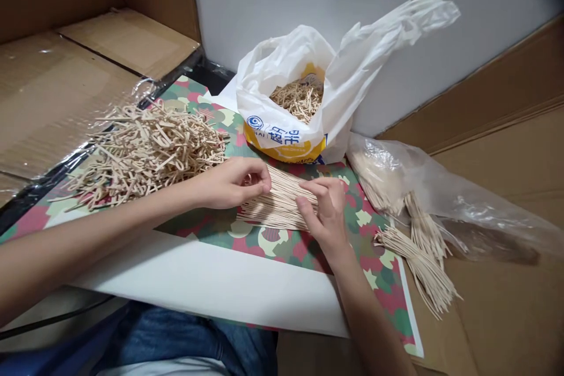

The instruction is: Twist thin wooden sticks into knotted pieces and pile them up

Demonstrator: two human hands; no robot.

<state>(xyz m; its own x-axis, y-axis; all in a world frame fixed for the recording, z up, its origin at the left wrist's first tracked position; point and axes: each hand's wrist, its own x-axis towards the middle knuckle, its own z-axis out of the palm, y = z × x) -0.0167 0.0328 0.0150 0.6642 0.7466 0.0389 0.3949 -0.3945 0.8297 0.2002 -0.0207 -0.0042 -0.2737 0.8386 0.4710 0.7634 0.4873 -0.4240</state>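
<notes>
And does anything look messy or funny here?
Yes: the heap of pale strips on the left looks messy, bent and tangled, while the row of strips between the left hand and right hand is neat. Also, a bundle of strips pokes off the camouflage-patterned sheet.

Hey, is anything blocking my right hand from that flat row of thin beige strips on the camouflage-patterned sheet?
Nothing visible: your right hand is at the right end of the thin beige strips. The white plastic bag with blue lettering stands beyond them, not in between.
</notes>
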